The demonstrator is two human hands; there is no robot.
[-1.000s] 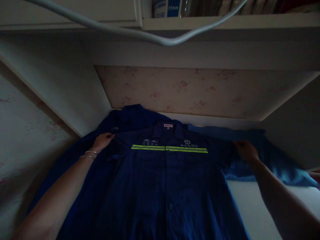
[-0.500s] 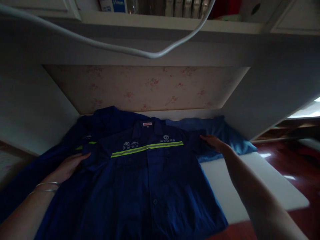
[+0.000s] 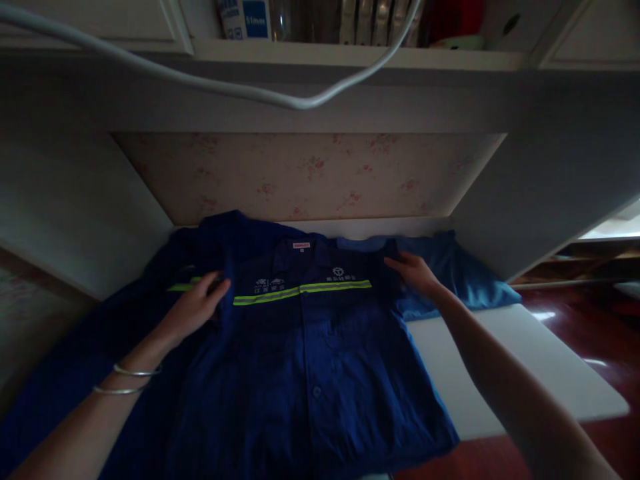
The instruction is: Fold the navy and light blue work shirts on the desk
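Note:
A dark blue work shirt (image 3: 345,347) lies front up, collar at the far side, with a yellow-green reflective stripe and white print across its chest. My left hand (image 3: 197,307), with two bangles at the wrist, pinches the cloth of its left-side sleeve near the shoulder. On the other side my right hand (image 3: 415,272) grips the opposite sleeve, which is drawn in toward the shoulder. Beneath and to the left spreads another dark blue garment (image 3: 165,260), also with a reflective stripe. A lighter blue cloth (image 3: 450,273) lies behind my right hand.
The clothes rest on a white board (image 3: 530,373) in a recess backed by a flowered panel (image 3: 320,177). A white cable (image 3: 300,102) hangs across the top, before a shelf (image 3: 300,53) holding boxes and other items. Reddish floor (image 3: 590,320) shows at right.
Both hands have moved inward, my left one rightward and up, my right one slightly left. The shirt's sleeves have been brought in toward its body. The view has shifted slightly.

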